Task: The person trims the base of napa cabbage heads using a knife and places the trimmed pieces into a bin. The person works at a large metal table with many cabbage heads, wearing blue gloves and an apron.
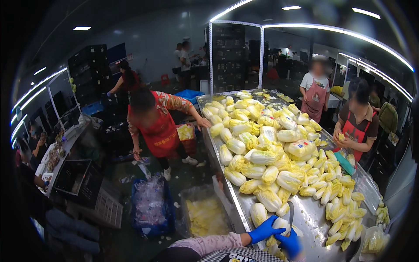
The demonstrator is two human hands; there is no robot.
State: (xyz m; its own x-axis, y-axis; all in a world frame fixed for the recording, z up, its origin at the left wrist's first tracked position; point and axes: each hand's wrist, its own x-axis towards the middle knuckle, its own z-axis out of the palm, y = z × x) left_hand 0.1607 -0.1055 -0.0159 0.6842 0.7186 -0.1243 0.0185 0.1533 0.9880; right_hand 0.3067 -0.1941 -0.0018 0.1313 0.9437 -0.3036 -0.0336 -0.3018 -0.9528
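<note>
Left hand [263,230], blue smooth glove, fingers curled over a pale, oval cabbage [281,224] at the near edge of the table; right hand [290,245], also blue-gloved, closed around a knife [291,213], thin curved metal blade pointing up, handle hidden in the grip. The 2 hands sit close together, cabbage between them. Sleeve [209,244] on left arm: pale pink, patterned fabric. Table [312,218]: shiny sheet metal, raised rim. Big heap [262,157] of plump, ribbed, yellow-white cabbages runs to the far end; slimmer, pointed heads [342,218] piled along the right. Left of table, near: translucent plastic bin [181,205] with loose, crinkly yellow leaves [205,218]; further left, blue tub [136,220] of crumpled clear plastic [150,198] and slatted rigid crate [107,203]. 1 person in red apron [155,131] left, touching heap; 1 in red apron right, 1 in pink apron [314,96] far right.
</note>
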